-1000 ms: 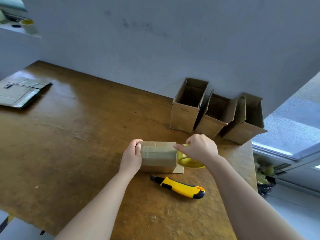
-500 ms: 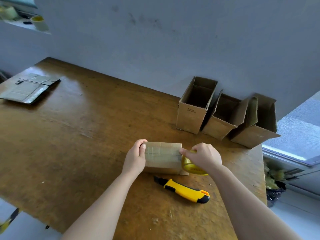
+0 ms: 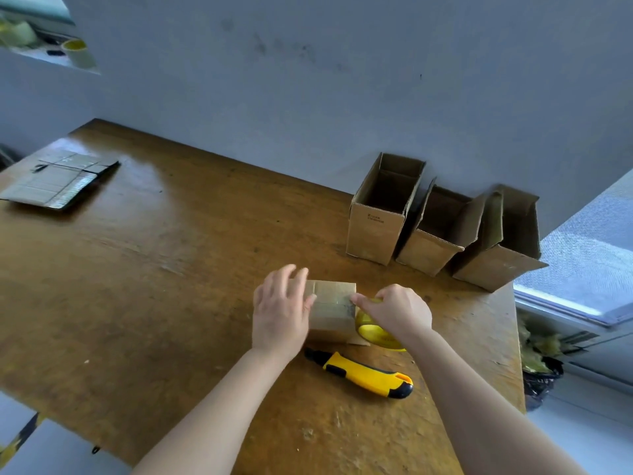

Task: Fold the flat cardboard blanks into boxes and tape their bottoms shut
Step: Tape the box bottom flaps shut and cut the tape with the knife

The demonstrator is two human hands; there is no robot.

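Left hand (image 3: 279,310) lies flat, fingers straight, on the box (image 3: 330,311); right hand (image 3: 397,311) fingers curl, seemingly gripping the tape roll (image 3: 375,332)

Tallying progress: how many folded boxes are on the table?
4. Three stand open by the wall: left box, middle box, right box. The fourth box sits beside the tape roll. None seems hidden.

Left hand (image 3: 281,310) flat, fingers (image 3: 294,281) straight (palm down), right hand (image 3: 397,311) curled, pinching grip
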